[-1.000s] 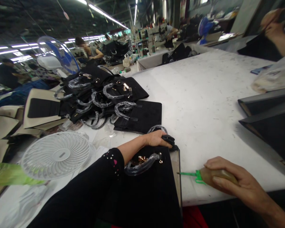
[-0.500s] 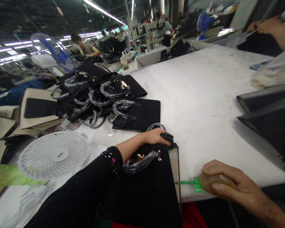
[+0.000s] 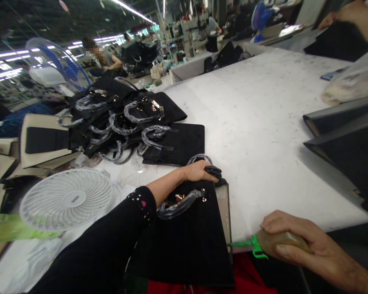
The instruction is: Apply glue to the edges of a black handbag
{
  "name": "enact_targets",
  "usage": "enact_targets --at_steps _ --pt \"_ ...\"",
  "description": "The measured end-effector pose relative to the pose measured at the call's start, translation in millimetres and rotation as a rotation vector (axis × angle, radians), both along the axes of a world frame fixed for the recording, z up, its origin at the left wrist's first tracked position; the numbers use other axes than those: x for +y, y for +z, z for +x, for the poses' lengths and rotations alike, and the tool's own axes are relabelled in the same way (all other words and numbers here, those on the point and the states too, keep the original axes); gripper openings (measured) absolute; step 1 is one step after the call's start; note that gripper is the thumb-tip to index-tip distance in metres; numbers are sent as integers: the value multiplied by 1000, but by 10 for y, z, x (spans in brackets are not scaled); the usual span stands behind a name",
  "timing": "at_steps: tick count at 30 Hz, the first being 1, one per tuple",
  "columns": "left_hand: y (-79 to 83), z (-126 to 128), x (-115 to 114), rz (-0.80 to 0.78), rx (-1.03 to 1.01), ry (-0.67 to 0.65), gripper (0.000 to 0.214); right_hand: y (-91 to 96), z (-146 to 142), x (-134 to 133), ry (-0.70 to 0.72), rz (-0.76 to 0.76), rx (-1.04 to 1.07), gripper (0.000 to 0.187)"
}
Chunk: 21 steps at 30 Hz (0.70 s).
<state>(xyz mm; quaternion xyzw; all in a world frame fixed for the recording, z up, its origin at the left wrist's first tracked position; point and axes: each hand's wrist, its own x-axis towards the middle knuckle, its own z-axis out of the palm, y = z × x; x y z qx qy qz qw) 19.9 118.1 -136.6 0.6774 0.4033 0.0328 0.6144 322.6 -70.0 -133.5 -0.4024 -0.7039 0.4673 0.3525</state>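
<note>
"Two hands are in use at the near edge of the tabletop [image 3: 257, 122]. State of the left?"

"Left hand [image 3: 198, 170]: grasping a folded black part at the top of the black bag [image 3: 187, 241]. Some of its fingertips are hidden."

"And the right?"

"Right hand [image 3: 300, 239]: wrapped around a brownish bottle [image 3: 271, 243], thumb along its near side. The green nozzle [image 3: 243, 243] points left, at the bag's pale side strip [image 3: 223, 206]. Whether the tip touches cannot be confirmed."

"Position of the bag?"

"At the tabletop's near edge, its lower part extending past that edge. The front handle [image 3: 179, 209] is in clear wrapping; gold-coloured metal shows beside it."

"Surroundings?"

"Pile of bags [image 3: 116, 118] towards the tabletop's left edge, several wrapped handles uppermost. White fan [image 3: 66, 200] towards the near left corner. Dark panels [image 3: 352, 151] by the right edge, with a clear plastic sack [image 3: 351, 81] beyond them. Past the far right corner, another person's hand [image 3: 339, 15] is at a black piece [image 3: 334, 43]; its grip is too blurred to tell."
</note>
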Motion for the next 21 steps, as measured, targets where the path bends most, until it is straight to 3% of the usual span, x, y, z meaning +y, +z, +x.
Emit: enact_targets --at_steps 4,9,13,17,21 --pt "8 0 3 13 -2 -9 30 -26 13 -23 -108 47 3 19" --pt "28 3 -5 18 7 -6 31 16 1 -64 61 -20 1 15" --pt "41 7 -10 20 18 1 29 61 -30 -99 -11 33 13 19" --pt "59 17 -12 19 19 -1 28 70 -17 -153 74 30 -8 22" --pt "66 16 -16 12 18 -1 31 60 -5 -189 15 60 -22 24"
